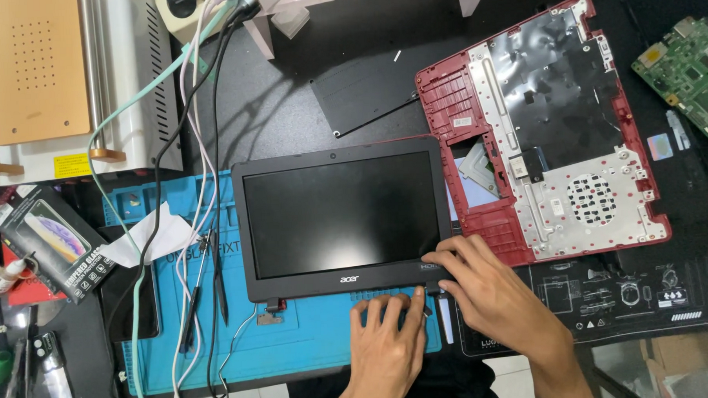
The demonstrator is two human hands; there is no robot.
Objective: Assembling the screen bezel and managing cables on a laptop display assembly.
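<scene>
Left hand (pixel 390 331) is lying nearest the lens, palm down on the blue work mat (pixel 312 342), fingers spread flat and gripping nothing; fingertips are reaching the lower right corner of the laptop screen panel (pixel 339 219). Right hand (pixel 483 289) is resting just beside it, fingers curled over that same corner by the hinge, pressing on the bezel edge rather than closing around it. Whether anything small is being pinched under them cannot be told.

Screen panel is lying face up, black and dark, across the mat's upper half, a thin wire trailing from its lower left hinge. Its right edge is overlapping the red laptop base shell (pixel 540 130), which is lying inside up, tilted, on the black bench mat (pixel 624 299).

A green circuit board (pixel 686 62) is sitting at the far right. A bundle of cables (pixel 195 149) is running down the left side of the mat. A boxed screen protector (pixel 53 241) is lying at the left edge, below a white machine with an orange plate (pixel 36 69).
</scene>
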